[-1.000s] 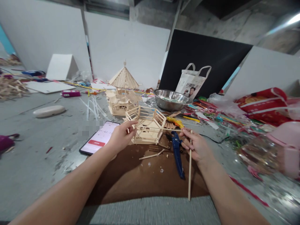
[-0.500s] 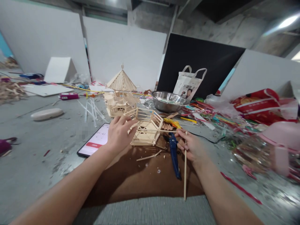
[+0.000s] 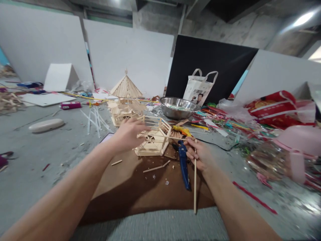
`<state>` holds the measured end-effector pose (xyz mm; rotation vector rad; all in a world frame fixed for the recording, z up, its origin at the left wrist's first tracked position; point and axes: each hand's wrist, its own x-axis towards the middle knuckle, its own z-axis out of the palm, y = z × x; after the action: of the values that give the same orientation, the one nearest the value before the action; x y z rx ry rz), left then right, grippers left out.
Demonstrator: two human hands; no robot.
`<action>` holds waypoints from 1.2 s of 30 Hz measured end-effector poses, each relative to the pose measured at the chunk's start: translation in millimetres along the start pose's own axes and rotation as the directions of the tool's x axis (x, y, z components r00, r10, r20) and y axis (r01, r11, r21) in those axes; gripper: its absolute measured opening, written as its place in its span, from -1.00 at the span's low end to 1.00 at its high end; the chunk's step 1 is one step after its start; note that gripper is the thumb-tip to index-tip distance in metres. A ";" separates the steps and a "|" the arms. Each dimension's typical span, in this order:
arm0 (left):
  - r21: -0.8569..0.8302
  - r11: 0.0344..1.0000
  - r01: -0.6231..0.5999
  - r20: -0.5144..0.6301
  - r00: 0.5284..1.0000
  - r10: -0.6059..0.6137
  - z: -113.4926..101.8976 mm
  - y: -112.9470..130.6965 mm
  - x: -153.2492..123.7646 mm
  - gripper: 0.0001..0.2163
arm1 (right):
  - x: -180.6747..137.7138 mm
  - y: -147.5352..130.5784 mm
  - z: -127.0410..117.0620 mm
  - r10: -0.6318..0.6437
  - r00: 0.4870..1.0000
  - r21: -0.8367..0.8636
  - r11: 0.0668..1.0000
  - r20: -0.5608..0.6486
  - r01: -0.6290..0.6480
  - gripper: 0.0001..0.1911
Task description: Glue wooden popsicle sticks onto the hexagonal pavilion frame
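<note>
My left hand (image 3: 129,134) rests against the left side of a small hexagonal frame of pale wooden sticks (image 3: 152,139), its fingers curled at the frame's rail. A thin stick lies across the frame's top toward my right hand (image 3: 198,154). That hand is closed on a long wooden stick (image 3: 195,182) that hangs down over the brown board (image 3: 140,187). Blue-handled cutters (image 3: 183,162) lie just left of my right hand. Behind the frame stands a finished stick pavilion (image 3: 125,100) with a pointed roof.
A steel bowl (image 3: 178,107) and a white tote bag (image 3: 199,88) stand behind. Coloured sticks and red plastic bags (image 3: 273,107) pile up at the right, with a pink-capped bottle (image 3: 281,160). A white oval case (image 3: 46,125) lies left. Loose stick pieces (image 3: 155,167) litter the board.
My left hand has risen and shifted over the frame's left rail, now covering the phone seen earlier. The view has panned slightly, and my right hand keeps its hold on the long stick.
</note>
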<state>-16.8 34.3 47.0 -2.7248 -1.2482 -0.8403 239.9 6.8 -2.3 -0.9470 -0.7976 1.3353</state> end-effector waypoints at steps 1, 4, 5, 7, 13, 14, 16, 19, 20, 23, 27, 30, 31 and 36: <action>-0.061 0.997 0.055 -0.007 0.998 -0.056 -7.8 -7.1 0.0 -0.71 | 0.0 -0.2 0.0 -0.001 1.000 -0.003 1.000 0.004 0.001 -0.85; -0.233 0.943 0.237 0.026 0.971 -0.238 -24.5 -20.8 3.0 -0.70 | -0.1 -0.4 0.3 -0.009 1.000 -0.020 1.000 0.003 0.009 -0.86; -0.253 0.930 0.267 0.045 0.963 -0.265 -26.7 -22.3 4.9 -0.71 | -0.2 -0.3 0.5 -0.012 1.000 -0.027 1.000 0.000 0.012 -0.86; -0.253 0.927 0.276 0.093 0.961 -0.260 -26.3 -21.8 9.2 -0.72 | -0.7 -0.2 1.3 -0.017 1.000 -0.040 0.999 -0.006 0.016 -0.86; -0.238 0.948 0.212 0.205 0.965 -0.164 -13.2 -15.5 18.0 -0.74 | -3.6 -1.7 4.9 -0.034 0.999 -0.094 0.995 0.009 0.035 -0.86; -0.242 0.944 0.226 0.219 0.960 -0.173 -11.7 -15.3 18.7 -0.75 | -4.0 -2.1 5.3 -0.041 0.999 -0.105 0.994 0.010 0.041 -0.86; -0.248 0.938 0.240 0.242 0.953 -0.180 -9.2 -15.1 20.1 -0.78 | -4.4 -2.5 5.6 -0.049 0.999 -0.119 0.992 0.005 0.049 -0.87; -0.240 0.939 0.247 0.274 0.945 -0.178 -6.4 -14.5 22.3 -0.78 | -4.0 -2.4 4.9 -0.055 0.998 -0.125 0.991 -0.009 0.053 -0.87; -0.239 0.938 0.250 0.282 0.943 -0.179 -5.5 -14.1 23.0 -0.77 | -3.8 -2.2 4.5 -0.058 0.998 -0.129 0.990 -0.013 0.055 -0.87; -0.256 0.933 0.251 0.284 0.943 -0.176 -2.8 -12.3 24.1 -0.78 | -3.1 -2.1 3.2 -0.069 0.997 -0.134 0.989 -0.019 0.066 -0.86; -0.305 0.939 0.160 0.257 0.963 -0.080 3.9 -8.6 24.0 -0.79 | -3.0 -2.2 2.8 -0.059 0.998 -0.127 0.990 -0.019 0.056 -0.86; -0.265 0.960 0.086 0.238 0.971 -0.021 12.0 -4.5 23.5 -0.78 | -3.1 -1.7 2.9 -0.056 0.998 -0.118 0.992 -0.041 0.051 -0.86; -0.238 0.969 0.070 0.229 0.973 -0.013 14.9 -2.8 23.3 -0.77 | -3.1 -1.4 2.9 -0.058 0.997 -0.118 0.992 -0.046 0.052 -0.85; -0.108 0.994 -0.016 0.139 0.990 0.031 27.4 8.1 22.2 -0.77 | -2.9 -0.6 3.4 -0.050 0.997 -0.118 0.992 -0.060 0.042 -0.83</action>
<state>13.5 50.8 35.9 -2.9238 -1.2247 -0.7443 236.9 4.2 -0.2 -1.0515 -0.8512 1.2234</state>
